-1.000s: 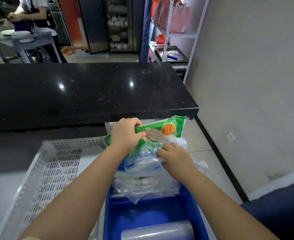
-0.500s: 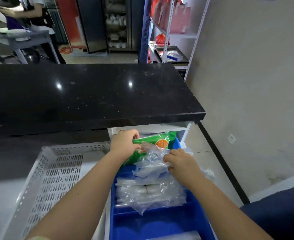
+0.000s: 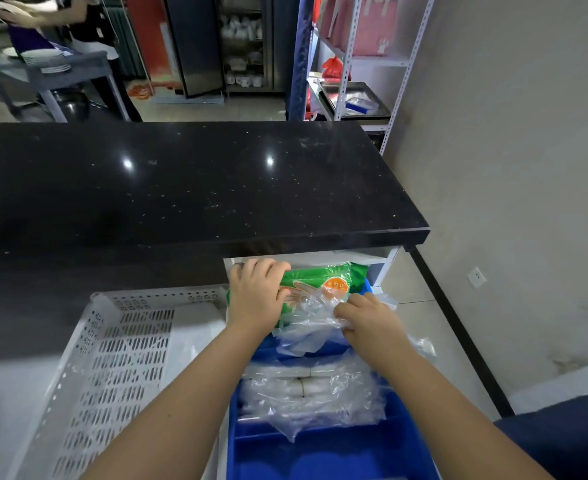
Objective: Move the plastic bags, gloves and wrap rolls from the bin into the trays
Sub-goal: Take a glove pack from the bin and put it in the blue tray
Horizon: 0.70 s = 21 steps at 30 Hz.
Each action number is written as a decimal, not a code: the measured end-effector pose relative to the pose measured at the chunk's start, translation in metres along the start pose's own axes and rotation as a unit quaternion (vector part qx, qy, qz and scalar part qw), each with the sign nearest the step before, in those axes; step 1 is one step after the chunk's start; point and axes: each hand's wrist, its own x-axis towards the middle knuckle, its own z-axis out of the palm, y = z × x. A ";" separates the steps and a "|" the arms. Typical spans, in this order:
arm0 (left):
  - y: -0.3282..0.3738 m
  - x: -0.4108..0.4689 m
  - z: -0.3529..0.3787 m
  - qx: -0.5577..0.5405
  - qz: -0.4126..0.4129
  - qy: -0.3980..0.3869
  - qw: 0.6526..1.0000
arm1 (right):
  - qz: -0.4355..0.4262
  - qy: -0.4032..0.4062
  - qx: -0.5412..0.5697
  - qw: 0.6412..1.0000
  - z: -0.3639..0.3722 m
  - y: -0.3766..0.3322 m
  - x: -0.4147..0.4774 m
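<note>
The left hand (image 3: 256,292) was closed over the left end of a green glove packet (image 3: 323,284), fingers curled across its top edge, at the far end of the blue bin (image 3: 337,455). The right hand (image 3: 368,322) pinched the crumpled clear plastic bags (image 3: 304,332) that lay just under the packet's printed face, thumb and fingers drawn together on the film. Packet and film sat together over the bin's far compartment, partly under the edge of the black speckled counter (image 3: 188,181). In the middle compartment lay a clear bag of white wrap rolls (image 3: 308,389), resting across the dividers; the near compartment showed bare blue floor. To the left of the bin, touching its side, stood a white perforated tray (image 3: 119,358), with only a faint bit of film near its right wall. Behind the counter, a white slotted-angle shelf (image 3: 351,64) carried a dark metal pan and pink bags, and at far left another person stood at a grey cart with stacked plates (image 3: 52,60)
</note>
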 end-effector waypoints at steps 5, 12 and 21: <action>-0.008 -0.020 -0.012 -0.063 0.012 0.076 0.995 | -0.073 0.007 -0.025 0.997 0.021 -0.019 0.032; -0.009 -0.049 -0.002 -0.051 0.084 -0.099 0.990 | -0.121 -0.115 -0.040 0.985 0.059 -0.033 0.066; -0.007 -0.044 0.014 0.019 0.083 -0.268 0.960 | 0.030 -0.128 0.162 0.978 0.035 0.027 0.033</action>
